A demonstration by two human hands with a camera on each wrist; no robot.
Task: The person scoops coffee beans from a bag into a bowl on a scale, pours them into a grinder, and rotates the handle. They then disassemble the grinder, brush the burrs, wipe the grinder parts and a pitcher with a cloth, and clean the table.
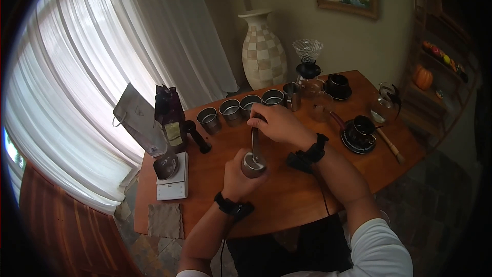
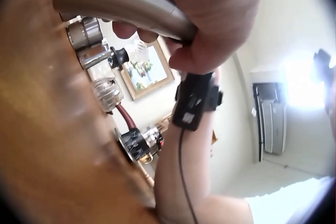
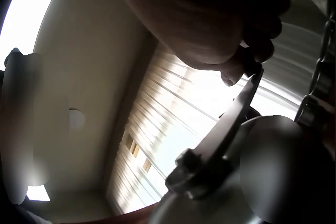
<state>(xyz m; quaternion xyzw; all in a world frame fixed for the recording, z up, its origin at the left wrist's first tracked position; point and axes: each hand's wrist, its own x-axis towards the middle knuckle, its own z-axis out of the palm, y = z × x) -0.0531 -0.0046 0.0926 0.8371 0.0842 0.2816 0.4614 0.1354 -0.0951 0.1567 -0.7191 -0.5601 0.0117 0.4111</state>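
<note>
My left hand (image 1: pixel 237 178) grips the steel body of a manual coffee grinder (image 1: pixel 253 168), held upright over the front middle of the table. In the left wrist view the grinder's smooth metal body (image 2: pixel 115 3) lies inside the curled fingers. My right hand (image 1: pixel 283 125) holds the dark knob at the end of the grinder's crank handle (image 1: pixel 255 143), which points away from me toward the row of cups. From the right wrist view, the flat crank arm (image 3: pixel 231 121) runs from the bolted hub on the lid up to my fingertips.
Several steel cups (image 1: pixel 208 119) line the back of the table (image 1: pixel 302 200). To the left stand two coffee bags (image 1: pixel 138 118) and a white scale (image 1: pixel 171 191) bearing a dark bowl (image 1: pixel 166 166). At right are a glass dripper (image 1: pixel 308 51), black cups (image 1: pixel 362 126) and a brush (image 1: pixel 390 146).
</note>
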